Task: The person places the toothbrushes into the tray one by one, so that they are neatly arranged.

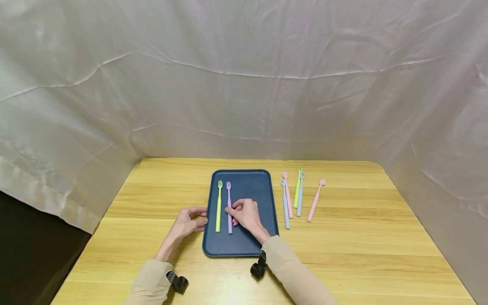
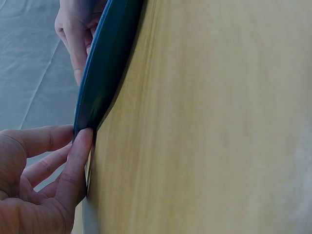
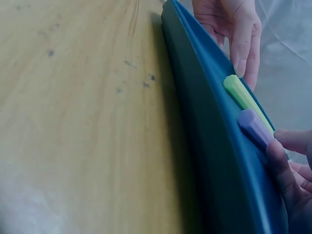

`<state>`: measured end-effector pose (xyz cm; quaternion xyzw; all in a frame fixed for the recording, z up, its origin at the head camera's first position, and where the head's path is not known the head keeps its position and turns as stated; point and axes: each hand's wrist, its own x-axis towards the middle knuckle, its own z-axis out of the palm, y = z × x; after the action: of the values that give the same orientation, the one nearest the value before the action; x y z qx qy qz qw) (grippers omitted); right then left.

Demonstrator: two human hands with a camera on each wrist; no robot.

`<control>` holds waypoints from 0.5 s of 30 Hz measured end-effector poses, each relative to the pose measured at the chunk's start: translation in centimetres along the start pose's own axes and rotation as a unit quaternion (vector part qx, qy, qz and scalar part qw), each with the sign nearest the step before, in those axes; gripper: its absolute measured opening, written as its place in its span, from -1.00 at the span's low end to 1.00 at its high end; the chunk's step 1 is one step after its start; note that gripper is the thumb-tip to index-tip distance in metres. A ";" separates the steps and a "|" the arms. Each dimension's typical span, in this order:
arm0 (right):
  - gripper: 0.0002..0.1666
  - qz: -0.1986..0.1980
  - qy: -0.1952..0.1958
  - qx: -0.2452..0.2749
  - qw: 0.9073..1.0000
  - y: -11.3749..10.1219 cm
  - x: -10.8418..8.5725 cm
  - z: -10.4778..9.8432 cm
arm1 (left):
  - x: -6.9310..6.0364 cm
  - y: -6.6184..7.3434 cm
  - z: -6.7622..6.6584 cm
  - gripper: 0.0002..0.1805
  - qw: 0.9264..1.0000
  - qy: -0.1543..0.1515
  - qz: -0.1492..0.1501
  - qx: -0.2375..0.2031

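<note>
Head view alone, purple toothbrush head, pink toothbrushes

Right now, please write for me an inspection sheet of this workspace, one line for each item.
Surface: wooden table, light grain.
Job's things: blue tray bearing a green toothbrush and a purple toothbrush; five more toothbrushes right of it, two blue, two pink, one green.
Clutter: nothing seen.
Hands: left hand grips the blue tray's left rim; right hand pinches the purple toothbrush.
Cables: nothing seen.
Surroundings: pale curtain behind and at both sides.
</note>
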<state>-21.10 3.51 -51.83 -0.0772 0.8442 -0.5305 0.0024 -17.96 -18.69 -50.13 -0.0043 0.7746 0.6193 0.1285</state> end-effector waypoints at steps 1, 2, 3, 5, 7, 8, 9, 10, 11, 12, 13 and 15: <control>-0.77 -0.001 -0.004 0.002 1.000 0.0 -0.1 -0.1 | 0.0 0.0 0.0 -0.53 1.000 0.000 0.000 0.001; -0.75 -0.004 -0.009 0.004 1.000 0.0 -0.2 -0.2 | 0.0 0.0 0.0 -0.52 1.000 0.001 -0.001 0.002; -0.73 -0.006 -0.013 0.006 1.000 0.0 -0.3 -0.4 | 0.0 0.0 0.0 -0.52 1.000 0.002 -0.002 0.001; -0.70 -0.010 -0.023 0.011 1.000 -0.1 -0.6 -0.7 | 0.0 0.0 0.0 -0.53 1.000 0.004 -0.005 -0.001; -0.68 -0.013 -0.033 0.011 0.999 -0.1 -0.9 -1.0 | 0.0 0.0 0.1 -0.52 1.000 0.001 -0.001 0.001; -0.66 -0.013 -0.038 0.011 0.999 -0.2 -1.0 -1.1 | 0.0 0.0 0.1 -0.52 1.000 0.002 -0.003 -0.001; -0.66 -0.011 -0.044 0.011 0.999 -0.2 -1.1 -1.1 | 0.0 0.0 0.1 -0.52 1.000 0.002 -0.003 -0.003; -0.65 -0.010 -0.049 0.011 0.999 -0.2 -1.2 -1.2 | 0.0 0.0 0.1 -0.52 1.000 0.001 -0.003 -0.003; -0.64 -0.008 -0.052 0.010 0.999 -0.3 -1.3 -1.2 | 0.0 0.0 0.1 -0.52 1.000 0.000 -0.002 -0.003; -0.64 -0.006 -0.056 0.009 0.998 -0.3 -1.4 -1.2 | 0.0 0.0 0.1 -0.52 1.000 -0.002 0.000 -0.002; -0.63 -0.003 -0.058 0.010 0.998 -0.3 -1.5 -1.2 | 0.0 0.0 0.0 -0.52 1.000 -0.002 0.000 -0.003; -0.61 -0.002 -0.061 0.010 0.998 -0.2 -1.6 -1.1 | 0.0 0.0 0.0 -0.51 1.000 -0.002 0.000 -0.003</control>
<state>-19.62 4.61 -51.26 -0.1110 0.8369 -0.5333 0.0540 -17.95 -18.69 -50.10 -0.0035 0.7726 0.6214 0.1299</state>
